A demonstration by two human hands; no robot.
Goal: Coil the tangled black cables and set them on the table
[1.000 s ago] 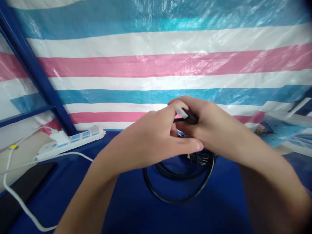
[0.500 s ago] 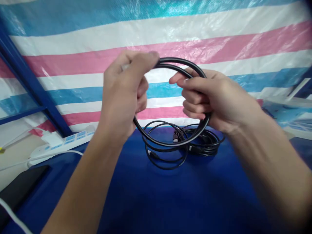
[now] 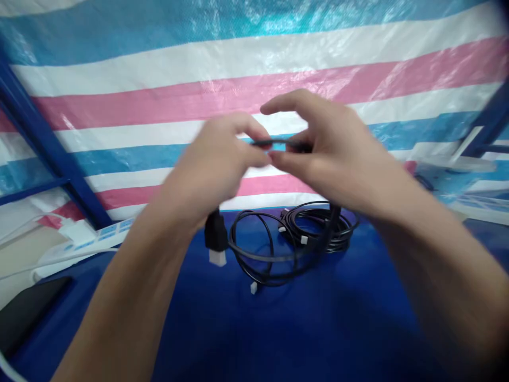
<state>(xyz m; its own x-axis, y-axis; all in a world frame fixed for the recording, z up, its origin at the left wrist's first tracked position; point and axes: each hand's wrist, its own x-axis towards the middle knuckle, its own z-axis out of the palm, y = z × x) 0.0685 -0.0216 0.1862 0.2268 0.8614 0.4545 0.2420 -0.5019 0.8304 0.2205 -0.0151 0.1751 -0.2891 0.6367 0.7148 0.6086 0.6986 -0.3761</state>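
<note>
A coiled black cable point(image 3: 281, 141) is held up above the blue table. My left hand point(image 3: 222, 154) pinches the top of its loop between thumb and fingers. Below that hand dangles a black connector point(image 3: 216, 233) with a white cap point(image 3: 217, 258). My right hand point(image 3: 326, 138) has the cable within its curled fingers, while the index finger is raised and the thumb reaches to the left hand's fingertips. The loop's lower part is motion-blurred. Behind it on the table lie more coiled black cables point(image 3: 344, 233), with white-capped ends.
A white power strip point(image 3: 115, 229) with a plugged-in charger point(image 3: 77, 232) is at the left, near a black phone-like slab point(image 3: 34, 313). Striped plastic sheeting point(image 3: 238, 58) hangs behind the blue table point(image 3: 286, 334). A blue frame post point(image 3: 85, 193) stands at left.
My hands have come together at the top of the loop. The right index finger has lifted. The loop has turned and sunk, and a white-capped connector now shows under my left hand.
</note>
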